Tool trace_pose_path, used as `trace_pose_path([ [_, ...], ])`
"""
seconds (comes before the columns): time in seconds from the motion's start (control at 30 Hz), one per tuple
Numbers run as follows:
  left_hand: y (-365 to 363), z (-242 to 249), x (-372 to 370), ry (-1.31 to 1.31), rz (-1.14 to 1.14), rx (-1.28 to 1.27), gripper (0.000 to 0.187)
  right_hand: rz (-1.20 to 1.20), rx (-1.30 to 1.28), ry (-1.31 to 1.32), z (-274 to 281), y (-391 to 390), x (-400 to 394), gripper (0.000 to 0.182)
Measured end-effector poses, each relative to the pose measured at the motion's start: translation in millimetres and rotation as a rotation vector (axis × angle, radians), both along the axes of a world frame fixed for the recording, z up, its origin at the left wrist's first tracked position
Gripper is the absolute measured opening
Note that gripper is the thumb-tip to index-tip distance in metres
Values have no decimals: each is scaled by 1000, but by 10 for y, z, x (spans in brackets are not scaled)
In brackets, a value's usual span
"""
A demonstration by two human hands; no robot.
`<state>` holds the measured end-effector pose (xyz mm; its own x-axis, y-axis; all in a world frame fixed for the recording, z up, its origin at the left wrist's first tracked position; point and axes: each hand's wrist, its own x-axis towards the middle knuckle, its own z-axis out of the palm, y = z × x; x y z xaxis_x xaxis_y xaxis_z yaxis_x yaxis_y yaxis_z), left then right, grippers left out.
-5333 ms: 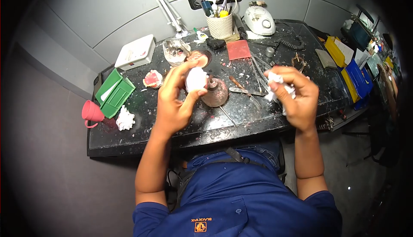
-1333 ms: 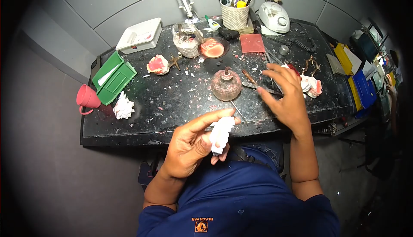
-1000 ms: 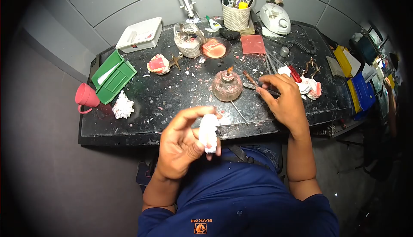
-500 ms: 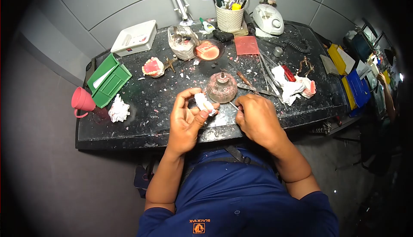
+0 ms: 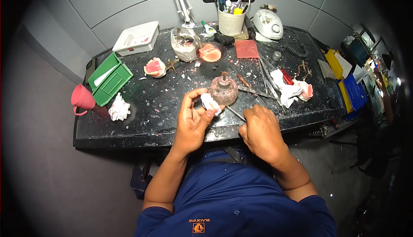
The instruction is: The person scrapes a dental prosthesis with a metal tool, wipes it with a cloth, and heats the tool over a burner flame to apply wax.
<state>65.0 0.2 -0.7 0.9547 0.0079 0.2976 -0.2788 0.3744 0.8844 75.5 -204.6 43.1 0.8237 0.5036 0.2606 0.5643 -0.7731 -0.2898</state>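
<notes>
My left hand [image 5: 191,123] pinches a small white piece [image 5: 209,103], shaped like a dental cast, between thumb and fingers above the bench's front edge. In my right hand [image 5: 263,131] is a thin metal dental hand tool [image 5: 236,114]. Its shaft points up and left toward the white piece, and its far end reaches close to my left fingertips. Just behind both hands stands a squat glass spirit lamp [image 5: 224,91], speckled pink, with a wick holder on top. Right of the lamp lie a flat knife blade [image 5: 258,92] and a brown-handled tool [image 5: 244,81].
A pink-gummed denture model [image 5: 155,67] and a dish of pink wax [image 5: 210,53] lie farther back. A green tray [image 5: 112,82], pink cup [image 5: 82,97] and crumpled tissue [image 5: 119,107] occupy the left. Rightward are a pink wax sheet [image 5: 246,49] and more tissue [image 5: 289,93].
Both hands have come slightly closer to my body. My right hand has drawn back from the lamp, and more of the tool's shaft now shows, angled toward the white piece.
</notes>
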Motion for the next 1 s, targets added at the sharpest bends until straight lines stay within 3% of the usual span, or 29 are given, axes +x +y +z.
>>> trace_pose_path([
  [0.17,-10,-3,9,-19,28,11,47,-56,-39,-45,-11,-139,-13,20],
  [0.37,-20,-28,16,-23,51,6,47,-48,-39,-9,183,-409,-114,7],
  [0.5,-6,-39,22,10,56,8,48,-113,-16,0,295,-654,-88,13],
  [0.63,-45,-71,42,21,85,6,48,-180,353,185,466,-767,169,5],
  [0.73,-65,-70,57,23,85,7,48,120,884,328,458,-718,600,21],
  [0.77,-66,-76,61,30,87,9,48,178,957,340,465,-679,750,29],
  [0.87,-84,-89,83,36,99,34,48,245,1190,228,451,-413,1198,26],
  [1.0,-130,-79,91,8,184,111,49,333,1251,322,465,-128,1507,24],
])
